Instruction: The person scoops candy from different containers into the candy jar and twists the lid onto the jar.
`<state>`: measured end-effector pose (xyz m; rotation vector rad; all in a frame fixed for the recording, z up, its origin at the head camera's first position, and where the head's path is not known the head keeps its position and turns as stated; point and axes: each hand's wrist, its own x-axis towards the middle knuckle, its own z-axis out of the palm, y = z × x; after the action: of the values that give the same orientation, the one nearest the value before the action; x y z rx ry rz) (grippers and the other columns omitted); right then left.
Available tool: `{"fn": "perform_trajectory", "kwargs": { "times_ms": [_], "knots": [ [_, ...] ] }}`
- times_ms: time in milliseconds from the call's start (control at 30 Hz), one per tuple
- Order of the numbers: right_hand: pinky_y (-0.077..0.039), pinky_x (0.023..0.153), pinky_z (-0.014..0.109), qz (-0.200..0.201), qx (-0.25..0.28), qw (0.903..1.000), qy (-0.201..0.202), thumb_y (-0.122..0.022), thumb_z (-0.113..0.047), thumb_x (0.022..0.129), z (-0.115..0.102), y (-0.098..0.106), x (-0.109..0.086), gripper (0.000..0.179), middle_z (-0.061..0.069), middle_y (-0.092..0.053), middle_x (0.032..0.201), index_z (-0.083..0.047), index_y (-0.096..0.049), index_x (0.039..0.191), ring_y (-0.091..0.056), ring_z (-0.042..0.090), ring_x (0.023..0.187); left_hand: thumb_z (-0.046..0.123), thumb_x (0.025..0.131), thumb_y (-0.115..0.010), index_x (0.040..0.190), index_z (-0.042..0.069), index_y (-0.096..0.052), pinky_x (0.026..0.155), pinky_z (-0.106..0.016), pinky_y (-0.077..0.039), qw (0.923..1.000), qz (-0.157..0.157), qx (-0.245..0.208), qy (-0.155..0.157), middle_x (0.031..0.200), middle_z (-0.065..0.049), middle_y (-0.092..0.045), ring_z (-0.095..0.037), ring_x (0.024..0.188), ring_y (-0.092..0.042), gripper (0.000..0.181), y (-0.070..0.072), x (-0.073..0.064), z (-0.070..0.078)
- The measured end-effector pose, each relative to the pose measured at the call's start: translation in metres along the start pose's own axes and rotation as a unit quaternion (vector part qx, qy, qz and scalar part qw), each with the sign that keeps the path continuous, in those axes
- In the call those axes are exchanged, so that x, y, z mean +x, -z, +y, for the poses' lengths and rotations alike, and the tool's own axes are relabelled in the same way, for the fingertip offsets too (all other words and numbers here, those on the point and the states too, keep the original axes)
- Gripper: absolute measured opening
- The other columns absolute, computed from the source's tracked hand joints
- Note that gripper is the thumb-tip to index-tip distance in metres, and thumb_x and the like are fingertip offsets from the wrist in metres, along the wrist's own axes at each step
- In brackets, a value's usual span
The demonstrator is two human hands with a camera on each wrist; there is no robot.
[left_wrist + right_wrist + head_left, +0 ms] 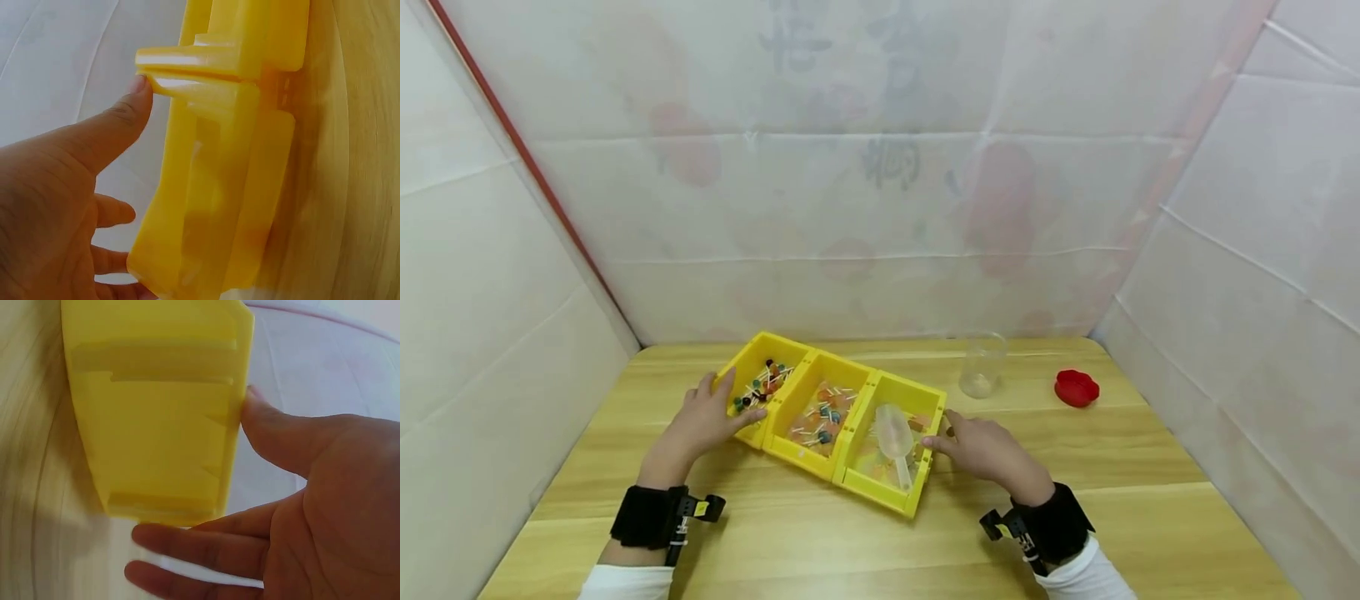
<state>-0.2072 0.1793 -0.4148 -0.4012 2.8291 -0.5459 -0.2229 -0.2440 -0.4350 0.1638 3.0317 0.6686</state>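
Observation:
A yellow three-compartment bin (pixel 803 456) lies slanted on the table between both hands. Its left and middle sections hold tiny white sticks with coloured round heads (pixel 767 382). In the right section a translucent scoop (pixel 895 442) rests over small pale pieces. My left hand (pixel 703 421) grips the bin's left end, the thumb on the rim near the first joint and fingertips around the outer corner, as the left wrist view shows. At the other end my right hand (pixel 985 450) holds the end wall, thumb at the top edge and straighter fingers by the far corner.
Behind the bin's right end stands a clear plastic cup (pixel 981 371). Farther right sits a small red scalloped dish (pixel 1077 388). Pale sheeting (pixel 850 208) encloses the wooden table (pixel 805 542) at the back and both sides.

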Motion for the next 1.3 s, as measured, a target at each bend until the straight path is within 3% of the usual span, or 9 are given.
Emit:
{"fn": "perform_trajectory", "kwargs": {
  "times_ms": [267,467,533,600,700,833,900,1133,1300],
  "knots": [
    [-0.048,0.091,0.054,0.018,0.000,0.9997,0.014,-0.041,-0.052,0.102,0.019,-0.004,0.012,0.073,0.021,-0.066,0.115,0.004,-0.037,0.148,-0.063,0.037,0.105,0.066,0.092,-0.050,0.156,-0.001,-0.010,0.089,-0.074,-0.036,0.9993,-0.024,0.013,0.026,0.148,-0.042,-0.014,-0.065,0.127,-0.022,0.101,-0.003,-0.007,0.011],
    [-0.045,0.094,0.056,0.046,-0.028,0.9985,0.012,-0.038,-0.049,0.104,0.022,-0.004,0.014,0.067,0.024,-0.062,0.123,0.003,-0.042,0.146,-0.060,0.040,0.111,0.052,0.099,-0.050,0.151,-0.011,-0.015,0.089,-0.063,-0.044,0.9999,0.006,0.008,0.013,0.140,-0.044,-0.030,-0.057,0.113,-0.048,0.089,0.004,-0.010,0.004],
    [-0.046,0.093,0.055,0.035,-0.029,0.9989,0.012,-0.040,-0.052,0.102,0.019,-0.003,0.011,0.070,0.022,-0.064,0.122,0.004,-0.042,0.145,-0.061,0.039,0.108,0.045,0.103,-0.047,0.151,-0.012,-0.017,0.078,-0.054,-0.050,0.9998,0.011,-0.009,0.017,0.122,-0.040,-0.049,-0.047,0.093,-0.059,0.080,0.006,-0.010,-0.002],
    [-0.048,0.091,0.053,0.018,-0.018,0.9996,0.007,-0.046,-0.054,0.100,0.015,-0.001,0.008,0.074,0.018,-0.066,0.117,0.004,-0.042,0.145,-0.063,0.036,0.105,0.037,0.106,-0.043,0.151,-0.011,-0.020,0.063,-0.043,-0.048,0.9994,0.010,-0.028,0.021,0.093,-0.029,-0.058,-0.033,0.067,-0.056,0.069,0.007,-0.010,-0.008],
    [-0.049,0.090,0.051,-0.005,0.010,0.9999,0.000,-0.052,-0.055,0.096,0.010,0.000,0.004,0.079,0.014,-0.068,0.114,0.005,-0.039,0.146,-0.064,0.033,0.104,0.029,0.107,-0.040,0.151,-0.007,-0.025,0.050,-0.034,-0.034,0.9982,0.003,-0.053,0.029,0.065,-0.009,-0.045,-0.018,0.049,-0.034,0.059,0.008,-0.010,-0.014],
    [-0.048,0.091,0.051,-0.013,0.022,0.9997,0.005,-0.054,-0.051,0.097,0.008,0.001,0.002,0.078,0.015,-0.067,0.117,0.006,-0.036,0.147,-0.062,0.035,0.109,0.023,0.108,-0.039,0.149,-0.007,-0.032,0.058,-0.038,-0.040,0.9987,0.012,-0.045,0.022,0.075,-0.013,-0.057,-0.018,0.051,-0.035,0.051,0.008,-0.009,-0.018],
    [-0.048,0.091,0.051,-0.009,0.022,0.9997,0.011,-0.053,-0.050,0.098,0.008,0.000,0.003,0.076,0.016,-0.067,0.117,0.006,-0.036,0.147,-0.062,0.035,0.109,0.022,0.108,-0.038,0.148,-0.007,-0.034,0.065,-0.040,-0.041,0.9989,0.017,-0.039,0.020,0.093,-0.021,-0.064,-0.020,0.056,-0.040,0.049,0.008,-0.008,-0.018],
    [-0.049,0.086,0.048,0.022,0.019,0.9995,0.009,-0.047,-0.042,0.103,0.020,-0.002,0.012,0.066,0.020,-0.065,0.114,0.008,-0.037,0.146,-0.063,0.029,0.098,0.022,0.107,-0.041,0.148,-0.004,-0.037,0.063,-0.037,-0.045,0.9968,0.014,-0.071,0.034,0.106,-0.023,-0.063,-0.022,0.071,-0.056,0.048,0.004,-0.003,-0.019],
    [-0.053,0.076,0.042,0.033,0.100,0.9943,-0.019,-0.047,-0.041,0.103,0.030,-0.004,0.017,0.066,0.018,-0.067,0.108,0.006,-0.034,0.148,-0.067,0.024,0.079,0.024,0.107,-0.041,0.148,-0.004,-0.037,0.072,-0.040,-0.054,0.9944,0.008,-0.100,0.031,0.129,-0.030,-0.055,-0.031,0.094,-0.065,0.050,0.000,-0.002,-0.017]
  ]
}}
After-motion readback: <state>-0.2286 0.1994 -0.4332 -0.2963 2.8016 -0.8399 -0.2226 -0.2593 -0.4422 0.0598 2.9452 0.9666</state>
